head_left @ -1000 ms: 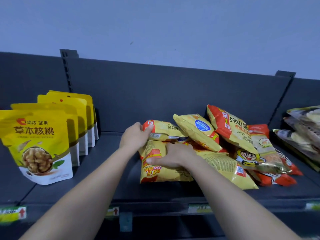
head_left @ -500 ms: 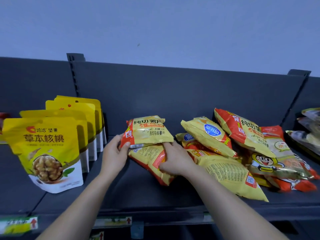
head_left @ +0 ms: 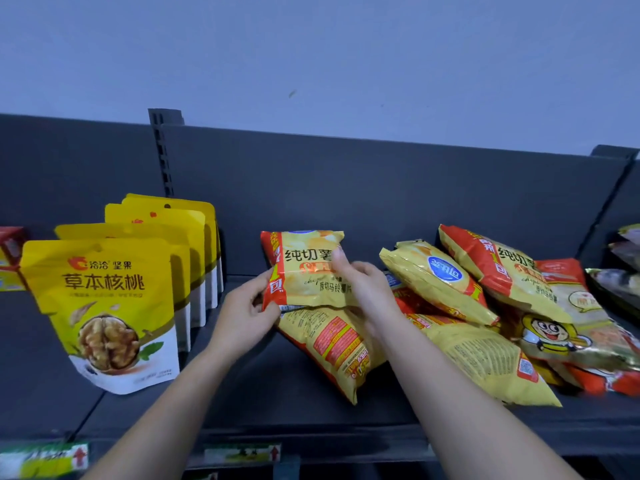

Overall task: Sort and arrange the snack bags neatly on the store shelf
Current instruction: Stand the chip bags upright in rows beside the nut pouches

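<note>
Item: yellow-and-red chip bag (head_left: 306,271), being held upright at frame centre over the dark shelf (head_left: 270,393).

Left hand (head_left: 242,317) is pinching its lower-left corner. Right hand (head_left: 363,289) is gripping its right edge, thumb across the front.

Second chip bag (head_left: 332,348) is lying just beneath, at 6 o'clock. Jumbled bag pile (head_left: 446,282) is lying at 3 o'clock. Walnut pouches (head_left: 100,306) are standing in a row at 9 o'clock.

A: Where is the shelf (head_left: 249,403) free?
B: Along its front edge, and in a lane from that edge to the back panel (head_left: 363,188), between the walnut pouches (head_left: 104,306) at the left and an upright bag (head_left: 304,268) mid-shelf.
A: And the right end?
B: Blocked by a heap of chip bags (head_left: 485,362); behind it, perhaps a little room.
</note>
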